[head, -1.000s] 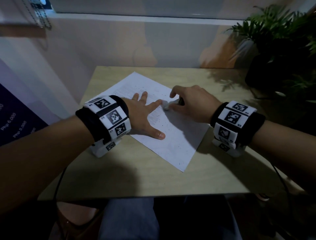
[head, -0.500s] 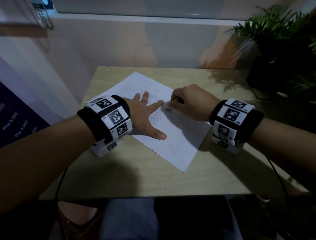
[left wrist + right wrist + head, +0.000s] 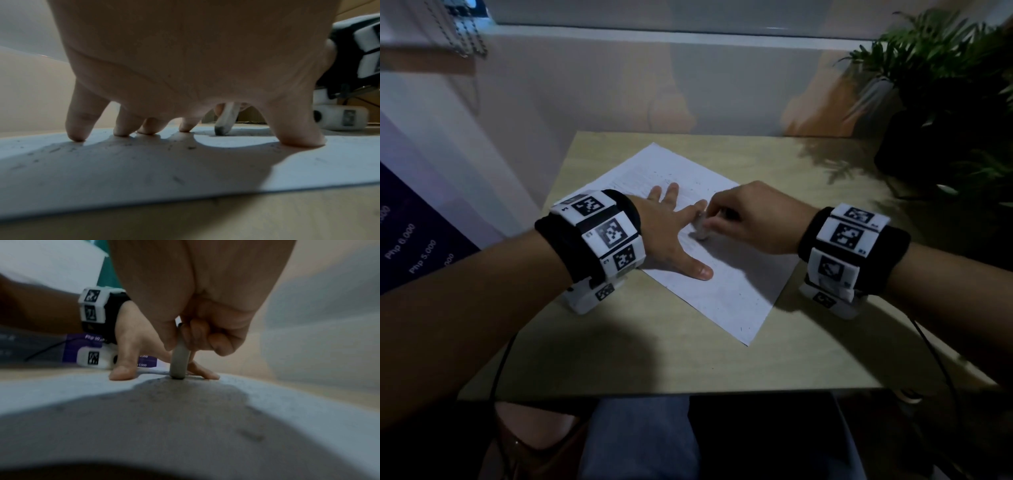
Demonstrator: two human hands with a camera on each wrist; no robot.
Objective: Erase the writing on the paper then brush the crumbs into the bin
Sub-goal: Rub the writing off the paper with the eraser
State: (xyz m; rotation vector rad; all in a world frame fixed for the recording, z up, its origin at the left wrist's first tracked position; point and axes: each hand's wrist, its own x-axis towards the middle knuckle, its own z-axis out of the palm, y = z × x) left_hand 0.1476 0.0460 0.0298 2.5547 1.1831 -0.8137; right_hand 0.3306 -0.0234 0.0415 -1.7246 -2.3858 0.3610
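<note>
Two hands on one sheet. Left hand (image 3: 671,236) lies flat, fingers splayed and straight, fingertips (image 3: 77,137) and thumb pressing the paper (image 3: 732,294) down onto the table (image 3: 619,359); it holds nothing. Right hand (image 3: 750,219) is curled, thumb and fingers pinching a white eraser (image 3: 701,230), which stands nearly upright with its lower end on the sheet.

Change over the last second: the eraser has slid from just past the left forefinger tip back toward the person, into the gap between forefinger and thumb. Right wrist has followed it back. Left hand has not shifted. Reads as one stroke of a back-and-forth rub, so erasing is under way; brushing not begun.

Materials:
- Eraser: slim rounded bar, matte, working tip (image 3: 220,131) smudged dark grey with graphite.
- Paper: thin white sheet, lying askew on the table, flat, no curl at the near corner. Faint lines of writing (image 3: 654,178) remain toward the far end.
- Crumbs (image 3: 176,179): short dark rolled slivers, scattered loose over the near half of the sheet and around the left fingers.
- Table: pale wood-look top, smooth.

No bin in any view. Potted plant (image 3: 945,85) at far right.
</note>
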